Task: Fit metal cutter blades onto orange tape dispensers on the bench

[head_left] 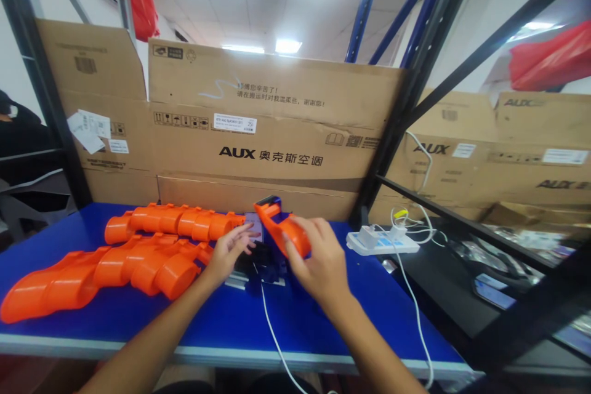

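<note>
My right hand (pixel 318 258) grips an orange plastic part (pixel 272 225) with a rounded, cup-like body and a flat strip; a dark piece (pixel 268 201) shows at its upper end. My left hand (pixel 229 250) has its fingers stretched out and apart, holding nothing, just left of that part. Beyond its fingertips, a flat device with a pale screen (pixel 253 221), perhaps a phone, is partly hidden. Between the hands sits a dark object (pixel 270 268), too blurred to name, beside a white cable (pixel 268 308).
Two rows of nested orange plastic parts (pixel 133 268) lie on the blue table (pixel 221 326) at left. A white power strip (pixel 381 245) with plugs stands at right. Behind is a cardboard wall (pixel 272 129), flanked by dark rack posts (pixel 392 135). A person sits far left.
</note>
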Demonstrator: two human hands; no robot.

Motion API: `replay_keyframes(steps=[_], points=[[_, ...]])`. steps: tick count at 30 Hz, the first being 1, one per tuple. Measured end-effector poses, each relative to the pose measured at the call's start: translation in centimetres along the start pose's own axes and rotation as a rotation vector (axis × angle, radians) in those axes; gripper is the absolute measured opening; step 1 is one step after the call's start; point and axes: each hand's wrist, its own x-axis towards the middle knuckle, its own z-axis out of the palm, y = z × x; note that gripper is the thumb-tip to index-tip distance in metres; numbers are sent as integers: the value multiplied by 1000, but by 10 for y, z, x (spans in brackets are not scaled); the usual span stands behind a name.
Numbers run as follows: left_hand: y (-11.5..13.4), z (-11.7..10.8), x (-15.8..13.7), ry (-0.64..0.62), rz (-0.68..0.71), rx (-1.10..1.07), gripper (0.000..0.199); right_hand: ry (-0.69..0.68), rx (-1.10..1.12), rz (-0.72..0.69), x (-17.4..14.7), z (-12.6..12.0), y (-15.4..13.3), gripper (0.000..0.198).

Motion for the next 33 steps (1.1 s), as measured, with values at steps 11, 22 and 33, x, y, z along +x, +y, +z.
replay_keyframes(steps=[11, 22, 33], points=[[-5, -5, 12, 329, -29, -326, 34, -32, 511, 206, -18, 86, -29, 35], [-17, -5, 12, 285, -149, -354, 45, -152, 717, 457, -19, 126, 20, 23], [-6, -5, 11, 141, -60, -166, 36, -201, 649, 423, -25, 124, 16, 24]])
